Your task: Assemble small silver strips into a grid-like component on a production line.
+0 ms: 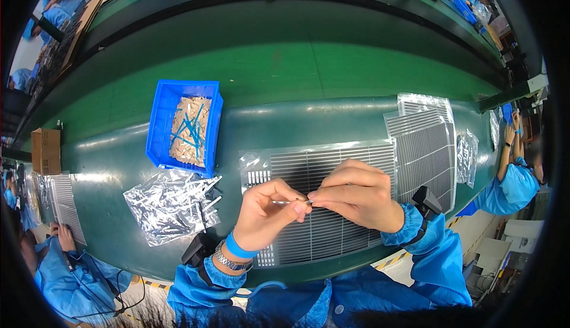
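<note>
My left hand (270, 206) pinches a thin, narrow silvery strip (281, 202) between thumb and forefinger. From the right, my right hand (356, 191) meets it, its fingertips closed at the strip's right end. A tiny brownish bit shows where the fingertips come together; what exactly it is I cannot make out. Both hands hover over a clear sheet with dark parallel strips (332, 239) lying on the green table. A blue wristband and a metal watch circle my left wrist.
At the left stands a blue bin (155, 127) of small tan pieces, with blue strips on top. Near it lies a plastic bag (172, 206) of silvery strips. More striped sheets (427, 150) are stacked at right. A cardboard box (46, 151) sits far left. Co-workers sit at both sides.
</note>
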Tool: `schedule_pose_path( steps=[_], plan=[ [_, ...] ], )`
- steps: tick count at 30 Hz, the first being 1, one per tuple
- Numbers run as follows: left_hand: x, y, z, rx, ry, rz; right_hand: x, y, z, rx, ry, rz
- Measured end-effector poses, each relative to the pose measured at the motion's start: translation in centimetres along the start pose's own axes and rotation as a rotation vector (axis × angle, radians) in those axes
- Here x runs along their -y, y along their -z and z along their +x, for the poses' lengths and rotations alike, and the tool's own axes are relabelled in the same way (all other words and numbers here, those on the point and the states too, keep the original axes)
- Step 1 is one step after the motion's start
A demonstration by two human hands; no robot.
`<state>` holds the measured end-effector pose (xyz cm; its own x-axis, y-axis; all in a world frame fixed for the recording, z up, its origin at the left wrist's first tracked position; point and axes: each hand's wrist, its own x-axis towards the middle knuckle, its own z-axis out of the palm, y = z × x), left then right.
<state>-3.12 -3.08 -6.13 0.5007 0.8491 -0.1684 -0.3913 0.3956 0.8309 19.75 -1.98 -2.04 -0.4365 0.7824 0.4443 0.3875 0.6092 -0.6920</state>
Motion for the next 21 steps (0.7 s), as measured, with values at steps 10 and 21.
schedule_pose_path(
  steps=[10,21],
  plan=[
    [-0.2,-0.1,0.0,-0.046,0.055,-0.070,0.1,1.0,-0.5,-0.059,-0.068,-0.029],
    [-4.6,-1.4,-3.0,-0.349,-0.260,0.637,0.1,6.4,-1.4,-0.158,-0.147,-0.133]
  ],
)
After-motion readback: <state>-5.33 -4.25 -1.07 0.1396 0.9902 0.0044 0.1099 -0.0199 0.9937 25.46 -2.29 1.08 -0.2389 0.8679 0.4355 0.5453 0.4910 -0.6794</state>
